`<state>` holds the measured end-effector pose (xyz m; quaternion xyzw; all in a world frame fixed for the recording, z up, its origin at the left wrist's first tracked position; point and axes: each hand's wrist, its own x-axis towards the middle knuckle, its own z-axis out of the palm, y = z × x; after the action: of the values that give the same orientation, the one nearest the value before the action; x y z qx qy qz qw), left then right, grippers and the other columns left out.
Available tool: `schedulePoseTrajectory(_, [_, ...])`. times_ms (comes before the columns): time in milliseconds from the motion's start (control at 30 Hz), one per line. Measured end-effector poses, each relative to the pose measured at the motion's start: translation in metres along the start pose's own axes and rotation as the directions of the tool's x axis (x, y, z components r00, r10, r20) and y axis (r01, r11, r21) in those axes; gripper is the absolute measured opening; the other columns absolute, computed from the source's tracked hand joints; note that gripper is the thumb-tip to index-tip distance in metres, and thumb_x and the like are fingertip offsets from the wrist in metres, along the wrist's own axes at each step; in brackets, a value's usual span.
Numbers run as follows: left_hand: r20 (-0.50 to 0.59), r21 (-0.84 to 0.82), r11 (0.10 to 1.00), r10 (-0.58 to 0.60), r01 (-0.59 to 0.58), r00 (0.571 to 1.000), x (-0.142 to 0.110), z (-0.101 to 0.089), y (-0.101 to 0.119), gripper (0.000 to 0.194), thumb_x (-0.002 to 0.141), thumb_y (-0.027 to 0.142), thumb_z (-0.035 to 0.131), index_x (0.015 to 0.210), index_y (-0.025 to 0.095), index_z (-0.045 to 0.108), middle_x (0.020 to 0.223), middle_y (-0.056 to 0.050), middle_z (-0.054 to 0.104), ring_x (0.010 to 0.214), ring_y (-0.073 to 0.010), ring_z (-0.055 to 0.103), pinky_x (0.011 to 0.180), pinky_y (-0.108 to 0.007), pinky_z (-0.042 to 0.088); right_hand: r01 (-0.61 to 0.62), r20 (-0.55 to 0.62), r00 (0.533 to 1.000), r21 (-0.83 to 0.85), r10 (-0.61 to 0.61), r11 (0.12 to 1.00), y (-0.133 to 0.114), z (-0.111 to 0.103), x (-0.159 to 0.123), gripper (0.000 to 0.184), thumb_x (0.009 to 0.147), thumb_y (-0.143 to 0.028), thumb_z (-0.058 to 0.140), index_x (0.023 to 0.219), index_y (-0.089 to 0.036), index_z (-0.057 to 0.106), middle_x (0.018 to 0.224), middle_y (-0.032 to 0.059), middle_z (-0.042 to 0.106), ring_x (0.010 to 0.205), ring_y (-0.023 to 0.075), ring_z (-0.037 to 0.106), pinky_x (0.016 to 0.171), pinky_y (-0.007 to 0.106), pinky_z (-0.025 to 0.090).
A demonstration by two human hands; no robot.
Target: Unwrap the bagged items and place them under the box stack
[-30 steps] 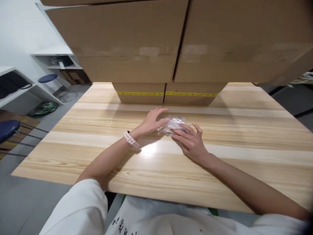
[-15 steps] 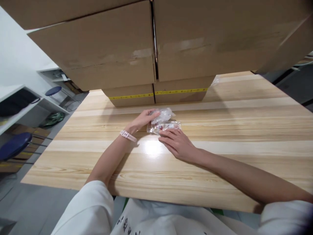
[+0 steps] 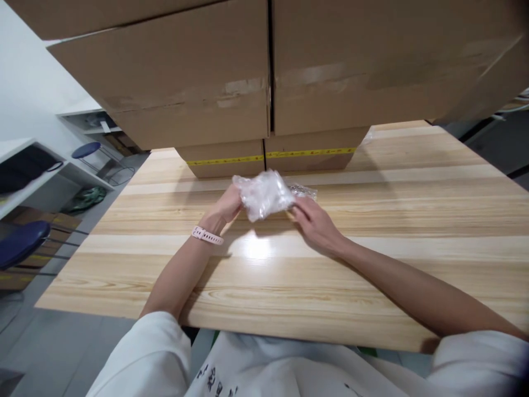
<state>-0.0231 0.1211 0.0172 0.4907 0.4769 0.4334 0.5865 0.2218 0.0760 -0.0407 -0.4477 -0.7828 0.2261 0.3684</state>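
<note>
A whitish, crinkled plastic bag (image 3: 266, 196) is raised off the table, its shadow falling below it. My left hand (image 3: 227, 207), with a pale pink band on the wrist, is closed on its left side; most of the fingers are hidden behind it. A second, clear plastic bag (image 3: 305, 191) shows partly behind the first, to its right. My right hand (image 3: 314, 220) has its fingers pressed together at this clear bag's near edge, the fingertips close to the white bag's right corner. What is inside the bags is too blurred to tell.
Large cardboard boxes (image 3: 185, 82) are stacked over the far side of the wooden table (image 3: 330, 298), on lower boxes with yellow tape (image 3: 227, 160). A scrap of clear plastic (image 3: 368, 135) lies by their right side. Blue stools (image 3: 25, 242) and white shelves stand at the left.
Both bags lay together on the table under my hands. My left hand has lifted the whitish bag, and the clear one has shifted right and away with my right hand.
</note>
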Motion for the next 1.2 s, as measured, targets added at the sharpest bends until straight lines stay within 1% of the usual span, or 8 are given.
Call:
schedulePoseTrajectory(167, [0.191,0.145,0.983,-0.138,0.111,0.972,-0.039,0.019,-0.022,0.015,0.078,0.029,0.083,0.082,0.015,0.077,0.076,-0.010,0.071,0.062,-0.0196,0.062,0.060,-0.034,0.048,-0.046,0.057,0.998,0.319,0.030,0.947,-0.017,-0.006,-0.028,0.055,0.107,-0.043,0.045,0.160,-0.030,0.039,0.145,0.0139,0.063,0.121,0.0247,0.068,0.094,0.043,0.062])
schedulePoseTrajectory(300, [0.070,0.425,0.894,0.125,-0.143,0.990,-0.050,0.016,-0.019,0.021,0.088,0.031,0.072,0.104,0.019,0.075,0.106,-0.011,0.076,0.091,-0.0239,0.069,0.080,-0.036,0.054,0.039,0.142,0.988,0.158,-0.062,0.987,-0.024,-0.001,-0.037,0.086,0.091,-0.036,0.072,0.165,-0.031,0.028,0.139,0.0128,0.065,0.119,0.0288,0.066,0.096,0.046,0.058])
schedulePoseTrajectory(500, [0.319,0.414,0.883,0.090,-0.224,0.944,-0.073,-0.005,-0.002,0.039,0.093,0.021,0.058,0.131,0.021,0.065,0.136,-0.010,0.068,0.123,-0.0252,0.064,0.101,-0.039,0.052,0.042,0.127,0.990,0.183,-0.066,0.982,-0.025,0.002,-0.028,0.014,0.093,-0.027,0.062,0.105,-0.020,0.067,0.097,0.0067,0.066,0.081,0.0200,0.060,0.073,0.035,0.048])
schedulePoseTrajectory(667, [0.489,0.600,0.704,0.051,-0.379,0.871,-0.082,0.005,-0.011,0.069,0.084,0.037,0.079,0.147,0.025,0.054,0.148,-0.013,0.058,0.128,-0.0324,0.058,0.107,-0.046,0.048,0.025,-0.030,0.999,0.234,-0.018,0.972,-0.030,-0.002,-0.028,0.009,0.095,-0.024,0.056,0.087,-0.020,0.060,0.083,0.0016,0.057,0.073,0.0160,0.052,0.066,0.030,0.041])
schedulePoseTrajectory(833, [0.364,0.630,0.626,0.285,-0.460,0.887,-0.084,0.033,-0.031,0.052,0.084,0.044,0.081,0.129,0.022,0.065,0.128,-0.012,0.068,0.118,-0.0315,0.059,0.106,-0.049,0.046,0.016,-0.157,0.987,0.346,0.042,0.938,-0.033,0.000,-0.032,0.016,0.093,-0.034,0.067,0.092,-0.023,0.056,0.082,-0.0008,0.059,0.071,0.0151,0.055,0.067,0.029,0.045])
schedulePoseTrajectory(933, [0.198,0.516,0.754,0.358,-0.408,0.913,-0.087,0.041,-0.036,0.028,0.089,0.034,0.075,0.112,0.018,0.072,0.117,-0.012,0.073,0.111,-0.0283,0.065,0.100,-0.045,0.050,0.030,-0.139,0.990,0.308,0.014,0.951,-0.032,0.004,-0.036,0.036,0.087,-0.044,0.077,0.110,-0.024,0.057,0.091,0.0014,0.066,0.075,0.0174,0.060,0.069,0.031,0.049])
schedulePoseTrajectory(1033, [0.037,0.261,0.932,0.249,-0.250,0.968,-0.086,0.040,-0.034,0.023,0.088,0.034,0.076,0.103,0.017,0.076,0.107,-0.011,0.078,0.099,-0.0252,0.071,0.088,-0.038,0.056,0.071,-0.003,0.997,0.164,-0.071,0.984,-0.032,0.007,-0.039,0.061,0.086,-0.047,0.079,0.137,-0.025,0.053,0.110,0.0068,0.070,0.080,0.0194,0.063,0.073,0.034,0.051])
schedulePoseTrajectory(1200, [-0.275,-0.057,0.973,0.198,-0.222,0.941,-0.073,0.026,-0.031,0.024,0.078,0.041,0.087,0.083,0.019,0.080,0.090,-0.005,0.079,0.088,-0.0184,0.072,0.085,-0.030,0.056,0.220,-0.032,0.975,0.070,-0.219,0.973,-0.031,0.002,-0.037,0.020,0.099,-0.032,0.065,0.117,-0.023,0.066,0.090,0.0050,0.068,0.081,0.0201,0.062,0.072,0.033,0.048])
